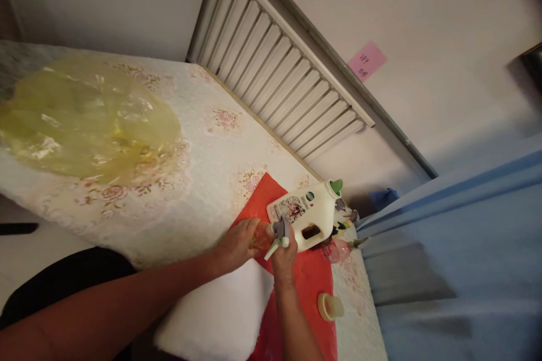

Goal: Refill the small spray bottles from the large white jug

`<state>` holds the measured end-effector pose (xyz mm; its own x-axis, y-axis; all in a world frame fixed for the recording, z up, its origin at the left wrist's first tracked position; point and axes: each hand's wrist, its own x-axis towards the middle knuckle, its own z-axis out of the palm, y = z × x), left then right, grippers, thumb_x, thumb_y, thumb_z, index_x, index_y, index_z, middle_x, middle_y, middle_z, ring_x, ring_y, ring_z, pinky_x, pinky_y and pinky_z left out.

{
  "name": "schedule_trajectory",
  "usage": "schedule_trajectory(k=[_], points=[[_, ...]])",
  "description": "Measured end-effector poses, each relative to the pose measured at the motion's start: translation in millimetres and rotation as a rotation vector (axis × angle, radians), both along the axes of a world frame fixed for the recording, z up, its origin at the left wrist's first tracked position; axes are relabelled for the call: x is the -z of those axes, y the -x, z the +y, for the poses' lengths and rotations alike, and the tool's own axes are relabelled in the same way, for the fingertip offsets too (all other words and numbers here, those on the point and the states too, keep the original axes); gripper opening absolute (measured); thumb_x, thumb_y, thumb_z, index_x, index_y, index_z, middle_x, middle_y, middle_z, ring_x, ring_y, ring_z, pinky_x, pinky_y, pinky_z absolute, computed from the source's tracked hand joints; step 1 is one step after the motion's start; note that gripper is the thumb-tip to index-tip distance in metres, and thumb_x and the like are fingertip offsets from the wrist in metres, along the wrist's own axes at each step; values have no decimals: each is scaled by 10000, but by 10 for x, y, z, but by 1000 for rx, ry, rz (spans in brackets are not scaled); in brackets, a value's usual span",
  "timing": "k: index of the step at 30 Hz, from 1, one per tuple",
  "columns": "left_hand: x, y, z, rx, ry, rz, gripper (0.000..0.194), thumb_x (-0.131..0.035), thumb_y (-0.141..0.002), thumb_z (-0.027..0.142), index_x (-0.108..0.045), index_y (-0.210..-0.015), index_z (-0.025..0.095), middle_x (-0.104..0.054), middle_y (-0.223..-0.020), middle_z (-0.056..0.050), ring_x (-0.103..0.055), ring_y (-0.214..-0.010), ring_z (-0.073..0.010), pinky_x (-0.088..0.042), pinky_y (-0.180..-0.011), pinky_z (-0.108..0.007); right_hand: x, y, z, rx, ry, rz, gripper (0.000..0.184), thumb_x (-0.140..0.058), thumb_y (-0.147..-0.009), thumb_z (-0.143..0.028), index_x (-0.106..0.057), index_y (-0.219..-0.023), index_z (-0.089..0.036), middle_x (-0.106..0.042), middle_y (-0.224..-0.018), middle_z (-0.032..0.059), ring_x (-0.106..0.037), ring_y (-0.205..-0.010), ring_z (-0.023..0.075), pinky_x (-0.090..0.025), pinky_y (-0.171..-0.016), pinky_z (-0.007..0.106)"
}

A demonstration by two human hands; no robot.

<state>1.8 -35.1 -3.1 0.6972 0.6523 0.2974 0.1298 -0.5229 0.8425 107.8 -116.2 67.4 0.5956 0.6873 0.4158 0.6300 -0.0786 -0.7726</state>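
Note:
My left hand (237, 243) is closed around the clear body of a spray bottle (261, 240). My right hand (285, 254) is closed at the bottle's grey and white trigger head (280, 229); whether the head is seated on the neck cannot be told. Just behind stands a cream detergent jug (319, 208) with a green spout and a picture label, its cap off. A red sheet (313, 276) lies under the jug and my hands. On the sheet to the right rests a pale cap (330, 307). White fluffy cloth (220, 310) lies below my left forearm.
A large yellow plastic bag (88, 118) spreads over the left of the flower-patterned tablecloth (199, 180). Right of the jug lies a pink clear bottle (337, 250). A blue curtain (415, 259) hangs by the right edge. Behind the table is a white radiator (275, 62).

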Motion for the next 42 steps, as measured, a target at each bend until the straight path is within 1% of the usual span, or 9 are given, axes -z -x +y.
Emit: schedule_trajectory(k=[4, 8, 16, 18, 22, 26, 31, 36, 42], points=[[-43, 7, 5, 5, 0, 58, 682, -723, -708, 166, -479, -1345, 158, -592, -1343, -169, -533, -1285, -335, -438, -1111, -453, -15, -10, -11, -23, 13, 32, 249, -679, -816, -399, -666, -921, -174, -648, -868, 32, -597, -809, 191, -493, -788, 338], [-135, 39, 11, 14, 10, 83, 669, -734, -693, 178, -488, -1315, 201, -601, -1329, -148, -548, -1263, -337, -455, -1085, -449, -49, -65, -29, -59, 45, 74, 246, -692, -790, -370, -689, -957, -189, -686, -880, 38, -622, -832, 211, -506, -817, 357], [-190, 84, 23, 52, 36, 86, 672, -743, -703, 185, -469, -1317, 194, -594, -1310, -138, -549, -1253, -315, -454, -1060, -439, -138, -247, -102, -279, 172, 328, 300, -718, -773, -337, -744, -1059, -248, -750, -1068, 57, -659, -1038, 266, -493, -980, 403], [-183, 82, 25, 49, 39, 90, 681, -747, -704, 199, -464, -1324, 191, -586, -1324, -145, -543, -1264, -322, -450, -1066, -448, -139, -273, -115, -280, 145, 405, 372, -735, -755, -342, -743, -1115, -247, -746, -1142, 73, -656, -1078, 275, -494, -992, 414], [-181, 83, 22, 41, 24, 114, 682, -745, -710, 215, -461, -1328, 176, -583, -1323, -157, -551, -1255, -327, -457, -1060, -455, -151, -286, -163, -216, -55, 630, 500, -780, -688, -354, -729, -1166, -218, -721, -1224, 115, -652, -1136, 299, -490, -1011, 460], [-180, 87, 17, 35, 27, 122, 680, -741, -709, 209, -460, -1328, 180, -592, -1309, -161, -564, -1240, -325, -470, -1046, -452, -211, -212, -316, -206, -149, 789, 563, -822, -634, -310, -719, -1181, -225, -704, -1258, 108, -634, -1189, 310, -438, -1075, 503], [-177, 99, 19, 48, 10, 107, 669, -745, -720, 218, -463, -1324, 168, -589, -1321, -171, -563, -1241, -327, -471, -1044, -461, -222, -66, -537, -214, -98, 751, 593, -805, -696, -329, -673, -1267, -236, -682, -1294, 113, -604, -1238, 311, -461, -1052, 489], [-145, 91, 25, 46, -1, 81, 685, -743, -725, 212, -452, -1344, 185, -589, -1334, -155, -556, -1256, -327, -463, -1050, -465, -113, -46, -523, -125, -10, 580, 692, -838, -661, -305, -629, -1316, -225, -717, -1233, 105, -649, -1157, 298, -526, -967, 434], [-81, 76, 26, 48, -6, 58, 669, -751, -723, 210, -472, -1331, 199, -592, -1333, -142, -557, -1259, -320, -465, -1058, -463, -45, -127, -444, -52, -5, 436, 442, -720, -779, -383, -690, -1181, -201, -746, -1165, 104, -668, -1138, 285, -512, -1002, 459]])
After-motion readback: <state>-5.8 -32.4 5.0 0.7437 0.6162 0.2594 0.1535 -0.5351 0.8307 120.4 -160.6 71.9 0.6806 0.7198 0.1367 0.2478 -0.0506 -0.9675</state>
